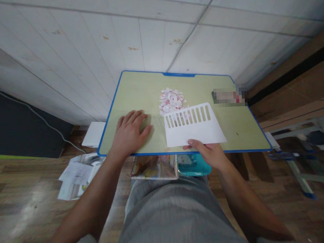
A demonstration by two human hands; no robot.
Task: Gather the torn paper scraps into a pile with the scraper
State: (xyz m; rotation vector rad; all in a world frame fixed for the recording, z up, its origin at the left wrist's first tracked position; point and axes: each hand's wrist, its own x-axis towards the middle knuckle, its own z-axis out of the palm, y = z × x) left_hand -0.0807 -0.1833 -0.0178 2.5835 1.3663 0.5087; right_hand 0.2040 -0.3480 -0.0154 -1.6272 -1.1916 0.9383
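My right hand [206, 151] grips the near edge of a white slotted sheet [192, 132], thumb on top and fingers under it. Long slots run along the sheet's far side, and its far left part covers the near end of a pile of small white and pink paper pieces [171, 99]. Some pieces show through the slots. To the left of the pile, my left hand [130, 133] lies palm down on the table [133, 90] with its fingers apart and nothing in it.
A blurred-out item [229, 97] lies at the table's right side. Below the near edge stand a box [153, 172] and a teal basin [196, 168]. Papers [74, 175] lie on the floor at left. A white panelled wall [94, 42] rises behind the table.
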